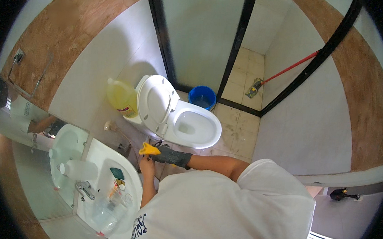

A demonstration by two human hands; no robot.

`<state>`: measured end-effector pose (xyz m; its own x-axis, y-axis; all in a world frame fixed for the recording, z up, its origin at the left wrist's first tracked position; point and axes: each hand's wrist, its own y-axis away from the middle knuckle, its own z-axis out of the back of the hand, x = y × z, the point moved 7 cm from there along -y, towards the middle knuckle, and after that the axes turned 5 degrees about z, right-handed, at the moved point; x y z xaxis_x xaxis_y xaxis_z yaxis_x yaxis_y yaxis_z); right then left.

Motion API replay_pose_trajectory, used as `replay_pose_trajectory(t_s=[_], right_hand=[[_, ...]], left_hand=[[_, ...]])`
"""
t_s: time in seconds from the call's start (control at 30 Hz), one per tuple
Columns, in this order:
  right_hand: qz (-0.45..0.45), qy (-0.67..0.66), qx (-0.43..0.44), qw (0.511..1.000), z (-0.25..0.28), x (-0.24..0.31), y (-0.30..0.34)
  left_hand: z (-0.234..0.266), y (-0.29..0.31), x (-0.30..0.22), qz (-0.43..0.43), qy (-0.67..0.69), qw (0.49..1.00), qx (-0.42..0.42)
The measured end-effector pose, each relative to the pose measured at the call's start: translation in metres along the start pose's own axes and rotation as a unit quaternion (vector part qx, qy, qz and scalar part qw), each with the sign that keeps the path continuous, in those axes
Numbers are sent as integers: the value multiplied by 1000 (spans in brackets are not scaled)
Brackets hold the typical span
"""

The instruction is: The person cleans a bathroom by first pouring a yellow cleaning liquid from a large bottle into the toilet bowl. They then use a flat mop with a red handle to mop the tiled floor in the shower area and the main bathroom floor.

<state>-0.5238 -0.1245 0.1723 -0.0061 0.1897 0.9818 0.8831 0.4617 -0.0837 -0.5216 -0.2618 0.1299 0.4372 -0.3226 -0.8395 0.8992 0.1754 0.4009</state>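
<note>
My right hand (171, 156) wears a dark grey glove that reaches over the wrist. It is held in front of me, beside the toilet, and its fingers are largely hidden. My bare left hand (146, 165) is closed next to its fingertips, gripping a bright yellow glove-like piece (149, 149). Whether the yellow piece is a separate glove or part of the grey one, I cannot tell. The white toilet (195, 126) stands beyond my hands with its lid (157, 101) raised.
A large jug of yellow liquid (124, 99) stands behind the toilet. The sink (131, 194) at left holds a green scrub pad (117, 173), clear plastic and small items; a white bottle (81, 170) is by the faucet (85, 190). A blue bucket (202, 97) and red-handled mop (289, 67) are farther off.
</note>
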Motion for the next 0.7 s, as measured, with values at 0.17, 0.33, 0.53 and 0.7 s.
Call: replay_pose_trajectory(t_s=[0.17, 0.33, 0.53, 0.7], right_hand=[[62, 21, 67, 996, -25, -2, -11], [142, -11, 41, 989, -33, 9, -5], [226, 184, -84, 953, -42, 50, -10], [190, 183, 30, 964, -65, 111, -9]], left_hand=[[-3, -5, 32, 214, 385, 897, 43], [-13, 8, -5, 146, 548, 818, 93], [-7, 14, -5, 93, 548, 813, 175], [12, 33, -35, 18, 459, 887, 53]])
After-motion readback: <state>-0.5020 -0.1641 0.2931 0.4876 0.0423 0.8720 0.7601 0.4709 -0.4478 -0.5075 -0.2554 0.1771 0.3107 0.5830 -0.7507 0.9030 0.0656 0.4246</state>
